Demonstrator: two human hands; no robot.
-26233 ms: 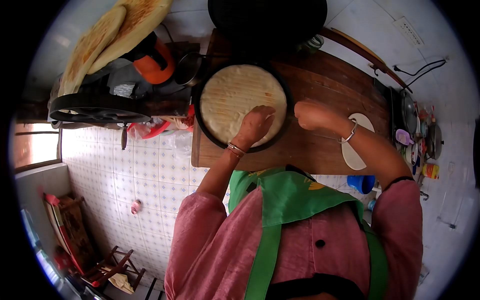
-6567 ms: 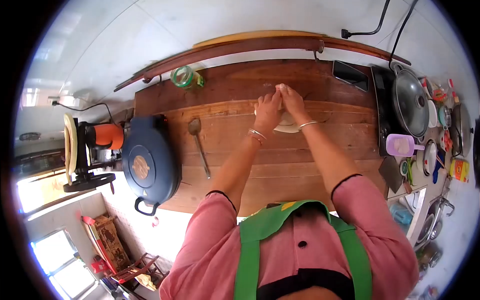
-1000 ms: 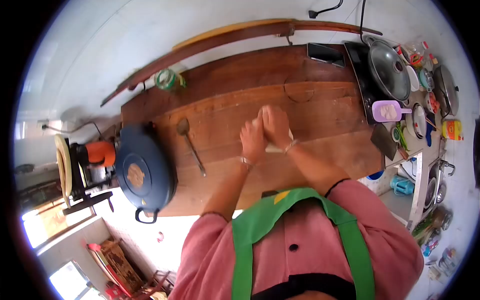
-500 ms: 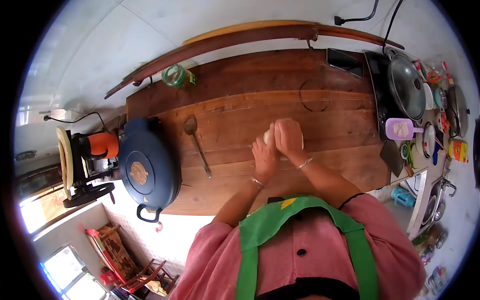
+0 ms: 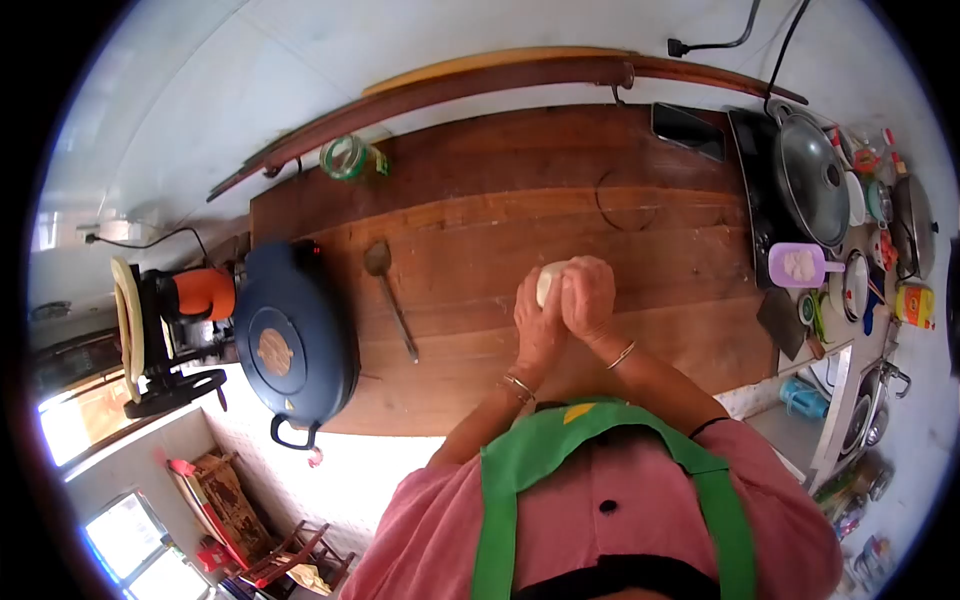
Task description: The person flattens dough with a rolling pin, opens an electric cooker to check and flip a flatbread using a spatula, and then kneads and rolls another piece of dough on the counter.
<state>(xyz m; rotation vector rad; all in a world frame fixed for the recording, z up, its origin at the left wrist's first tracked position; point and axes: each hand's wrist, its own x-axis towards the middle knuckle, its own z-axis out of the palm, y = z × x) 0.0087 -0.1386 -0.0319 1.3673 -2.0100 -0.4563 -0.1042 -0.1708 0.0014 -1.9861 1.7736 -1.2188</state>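
Wooden tabletop; dough lies between both hands.

Kitchen, with lidded wok and faucet

head view | worn on the person's head | looks forward and down | near, above the tabletop | wide field, apron at bottom
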